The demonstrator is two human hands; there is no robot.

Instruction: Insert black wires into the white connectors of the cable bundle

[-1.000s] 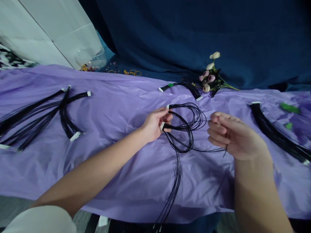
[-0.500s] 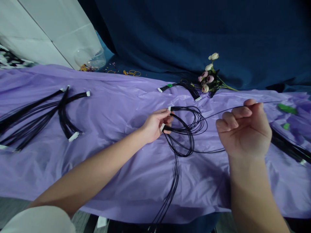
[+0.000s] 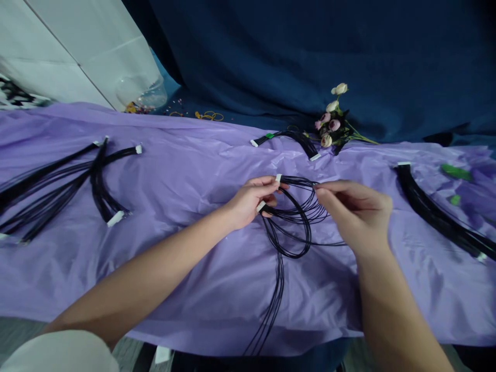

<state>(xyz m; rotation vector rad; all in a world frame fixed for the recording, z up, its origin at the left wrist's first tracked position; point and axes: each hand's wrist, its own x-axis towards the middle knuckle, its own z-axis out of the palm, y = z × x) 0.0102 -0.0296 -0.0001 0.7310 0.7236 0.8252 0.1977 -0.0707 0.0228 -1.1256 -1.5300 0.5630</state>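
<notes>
My left hand (image 3: 253, 199) is closed around the end of a black wire harness (image 3: 300, 212) near its white connectors. One white connector (image 3: 278, 179) stands at my fingertips, and a second white connector (image 3: 261, 206) sits just below. From them the thin wires loop to the right, and several loose ends hang down toward the table's front edge. My right hand (image 3: 354, 209) pinches thin black wire at the upper right of the loops. Its fingertips hide exactly how many wires they hold.
Black cable bundles (image 3: 73, 175) with white connectors lie at the left on the purple cloth (image 3: 186, 258). Another bundle (image 3: 434, 212) lies at the right, and a short one (image 3: 294, 137) at the back beside artificial flowers (image 3: 331, 121). A clear tub (image 3: 143, 93) stands behind, near yellow rubber bands (image 3: 209, 115).
My right hand has moved left from the far right, where it held a wire stretched out, to the loops beside my left hand. The upper connector has shifted slightly to the right.
</notes>
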